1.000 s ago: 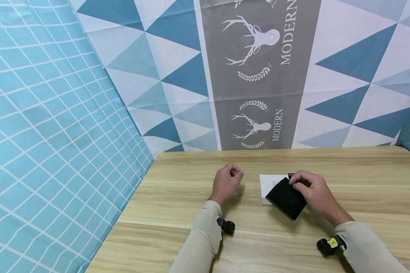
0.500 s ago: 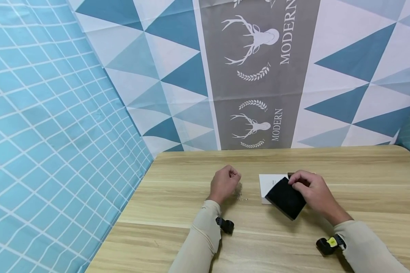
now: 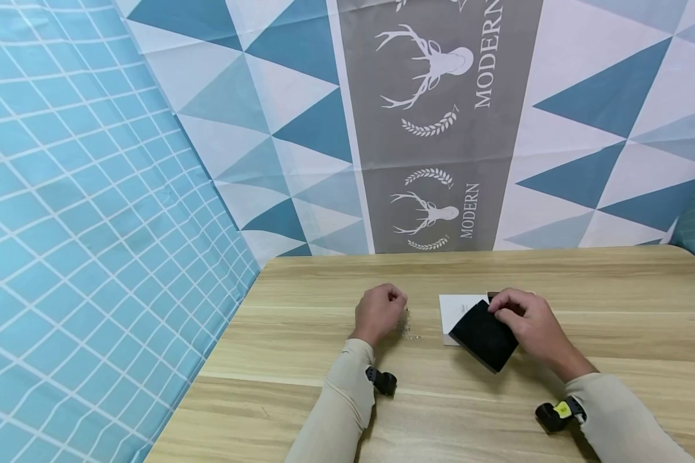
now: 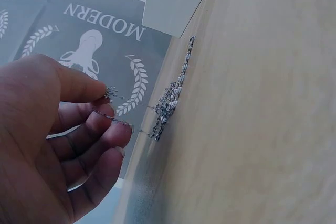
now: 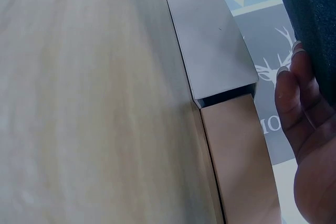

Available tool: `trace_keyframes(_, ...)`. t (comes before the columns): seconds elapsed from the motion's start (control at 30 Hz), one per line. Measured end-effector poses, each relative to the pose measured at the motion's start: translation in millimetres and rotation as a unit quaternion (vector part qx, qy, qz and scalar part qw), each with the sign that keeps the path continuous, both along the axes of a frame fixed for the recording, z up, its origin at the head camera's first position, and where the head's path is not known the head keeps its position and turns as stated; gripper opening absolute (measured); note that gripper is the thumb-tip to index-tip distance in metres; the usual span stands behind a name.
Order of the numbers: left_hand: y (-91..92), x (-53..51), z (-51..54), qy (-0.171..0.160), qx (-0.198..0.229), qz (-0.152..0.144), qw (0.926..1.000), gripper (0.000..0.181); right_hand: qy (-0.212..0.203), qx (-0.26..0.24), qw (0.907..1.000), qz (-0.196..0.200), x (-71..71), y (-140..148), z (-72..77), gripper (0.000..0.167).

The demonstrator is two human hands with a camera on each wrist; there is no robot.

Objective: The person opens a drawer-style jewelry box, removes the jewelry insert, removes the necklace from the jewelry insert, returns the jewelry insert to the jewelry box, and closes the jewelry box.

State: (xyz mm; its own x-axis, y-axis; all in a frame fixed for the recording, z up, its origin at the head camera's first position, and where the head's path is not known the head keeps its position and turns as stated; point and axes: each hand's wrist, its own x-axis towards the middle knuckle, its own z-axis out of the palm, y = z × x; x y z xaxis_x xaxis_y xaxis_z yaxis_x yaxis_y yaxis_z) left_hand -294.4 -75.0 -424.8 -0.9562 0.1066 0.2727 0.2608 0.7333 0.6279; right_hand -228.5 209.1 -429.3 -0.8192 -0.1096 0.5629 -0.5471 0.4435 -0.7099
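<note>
Two hands are engaged, each with a separate item. Left hand (image 3: pixel 378 313): thumb and fingertips pinch part of a silver-coloured link chain (image 4: pixel 169 103). One strand passes across the fingers; the remainder lies bunched on the wood-grain table (image 3: pixel 255 424), at 4 o'clock from this hand in the head view. Right hand (image 3: pixel 529 325): thumb and fingers pinch the upper corner of a black foam-like insert (image 3: pixel 485 335), which hangs tilted at about 8 o'clock from the hand. The white box section (image 3: pixel 452 310) sits at 10 o'clock from the insert; the brown box section (image 5: pixel 239 156) adjoins it and is mostly covered in the head view. Contact between insert and box cannot be told.

Change over the last second: the left hand has shifted slightly toward 7 o'clock, and the chain below it shows more plainly. The right hand and insert have hardly moved. Assessment: active handling appears confined to the chain, with the insert held steady beside the box; the chain remains outside the box
</note>
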Motion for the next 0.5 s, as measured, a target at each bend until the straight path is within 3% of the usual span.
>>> trace_keyframes(0.5, -1.1, -1.4, -2.7, -0.018, -0.050, 0.039, 0.9978, 0.017, -0.008, 0.006, 0.9999, -0.001, -0.1, 0.8, 0.2, 0.025)
